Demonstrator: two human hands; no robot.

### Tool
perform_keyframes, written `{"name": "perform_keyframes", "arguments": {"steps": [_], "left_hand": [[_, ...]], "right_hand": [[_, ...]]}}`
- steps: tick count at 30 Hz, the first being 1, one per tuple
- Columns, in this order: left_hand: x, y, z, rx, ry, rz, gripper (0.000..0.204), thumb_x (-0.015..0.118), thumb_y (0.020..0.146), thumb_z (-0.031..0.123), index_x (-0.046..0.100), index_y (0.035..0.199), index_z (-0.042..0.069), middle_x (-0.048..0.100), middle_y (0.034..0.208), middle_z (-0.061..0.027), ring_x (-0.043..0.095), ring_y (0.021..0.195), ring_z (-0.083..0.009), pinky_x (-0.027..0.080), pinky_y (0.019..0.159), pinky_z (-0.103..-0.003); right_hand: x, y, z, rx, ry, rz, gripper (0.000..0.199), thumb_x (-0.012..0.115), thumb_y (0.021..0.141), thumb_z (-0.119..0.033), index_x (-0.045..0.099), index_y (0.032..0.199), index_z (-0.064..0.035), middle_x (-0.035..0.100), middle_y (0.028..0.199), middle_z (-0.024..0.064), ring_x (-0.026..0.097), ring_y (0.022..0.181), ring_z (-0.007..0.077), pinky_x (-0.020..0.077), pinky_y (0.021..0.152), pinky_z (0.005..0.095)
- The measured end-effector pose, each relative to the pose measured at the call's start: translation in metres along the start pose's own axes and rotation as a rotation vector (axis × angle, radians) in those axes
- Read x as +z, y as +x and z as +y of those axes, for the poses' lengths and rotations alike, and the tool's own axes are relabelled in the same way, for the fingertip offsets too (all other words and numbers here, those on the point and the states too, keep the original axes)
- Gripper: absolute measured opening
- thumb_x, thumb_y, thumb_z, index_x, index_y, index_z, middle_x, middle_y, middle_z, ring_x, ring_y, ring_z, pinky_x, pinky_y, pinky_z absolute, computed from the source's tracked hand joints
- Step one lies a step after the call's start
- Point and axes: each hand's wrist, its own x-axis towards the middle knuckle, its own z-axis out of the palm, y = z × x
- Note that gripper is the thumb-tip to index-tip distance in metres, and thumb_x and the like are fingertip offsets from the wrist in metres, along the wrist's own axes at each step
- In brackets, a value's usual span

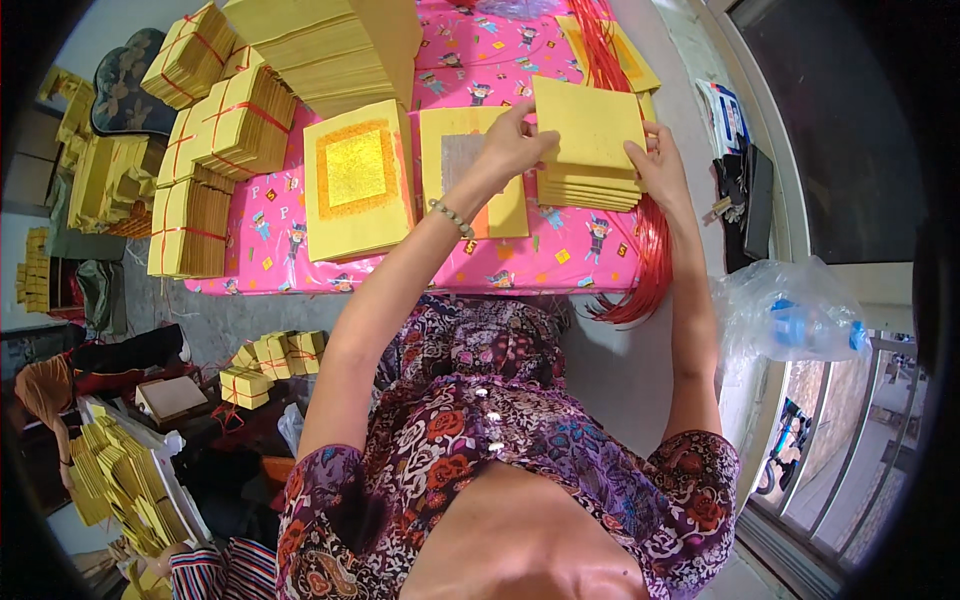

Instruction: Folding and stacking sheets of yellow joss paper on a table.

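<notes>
Both my hands are at the top of a stack of yellow paper (588, 125) on the right half of the table. My left hand (512, 143), a beaded bracelet on its wrist, grips the stack's left edge with thumb and fingers. At the right edge, my right hand (657, 168) pinches the paper near its corner. Several layers of yellow sheets show fanned below the top one. Under my left forearm lies a yellow sheet with a silver square (462, 160), partly covered. To its left sits a thick pile of sheets with a gold square (356, 172) on top.
A pink patterned cloth (270, 225) covers the table. Tall paper piles (330, 50) and bundles tied with red string (240, 120) fill its left side. Red strands (650, 265) hang over the front right edge. At far left, another person's arm (62, 445) reaches toward yellow paper.
</notes>
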Motion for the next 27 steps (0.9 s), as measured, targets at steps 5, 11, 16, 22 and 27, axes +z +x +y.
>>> {"name": "perform_keyframes", "arguments": {"steps": [5,11,16,22,27], "left_hand": [[0.006,0.017,-0.031,-0.052,0.196,-0.07,0.044,0.073,0.083,0.02,0.063,0.121,0.0,0.069,0.078,-0.0076,0.064,0.064,-0.0121,0.052,0.058,-0.029],[0.008,0.024,-0.052,-0.109,0.314,-0.091,0.047,0.077,0.085,0.017,0.061,0.124,-0.004,0.069,0.079,-0.0055,0.062,0.063,-0.0097,0.051,0.055,-0.026],[0.016,0.016,-0.048,-0.103,0.342,-0.051,0.049,0.078,0.083,0.015,0.061,0.125,-0.004,0.069,0.076,-0.0051,0.065,0.062,-0.0111,0.054,0.054,-0.026],[0.013,0.016,-0.06,-0.05,0.375,0.002,0.052,0.079,0.081,0.015,0.061,0.127,-0.002,0.068,0.078,-0.0055,0.066,0.063,-0.0118,0.055,0.054,-0.027],[0.015,0.014,-0.058,-0.059,0.384,0.017,0.054,0.08,0.079,0.016,0.061,0.127,-0.001,0.068,0.078,-0.0053,0.065,0.064,-0.0112,0.054,0.055,-0.027]], "right_hand": [[-0.008,-0.007,0.042,0.063,-0.045,0.019,0.048,0.069,0.088,-0.015,0.047,0.127,0.0023,0.065,0.1,0.0148,0.066,0.083,0.0173,0.0527,0.068,0.0282],[-0.001,-0.014,0.047,0.128,-0.061,0.002,0.046,0.066,0.089,-0.014,0.042,0.125,0.0017,0.066,0.102,0.0176,0.068,0.084,0.0196,0.0538,0.065,0.03],[-0.001,-0.019,0.054,0.136,-0.056,0.028,0.046,0.065,0.089,-0.014,0.041,0.125,0.0021,0.067,0.104,0.0188,0.068,0.086,0.0216,0.0548,0.068,0.0333],[0.005,-0.027,0.025,-0.069,-0.496,0.075,0.042,0.066,0.086,-0.017,0.048,0.118,0.0028,0.066,0.108,0.0238,0.065,0.099,0.0377,0.0493,0.087,0.0448],[0.006,-0.032,0.01,-0.056,-0.607,0.07,0.042,0.068,0.086,-0.019,0.05,0.117,0.0024,0.065,0.108,0.025,0.063,0.103,0.041,0.0484,0.087,0.047]]}}
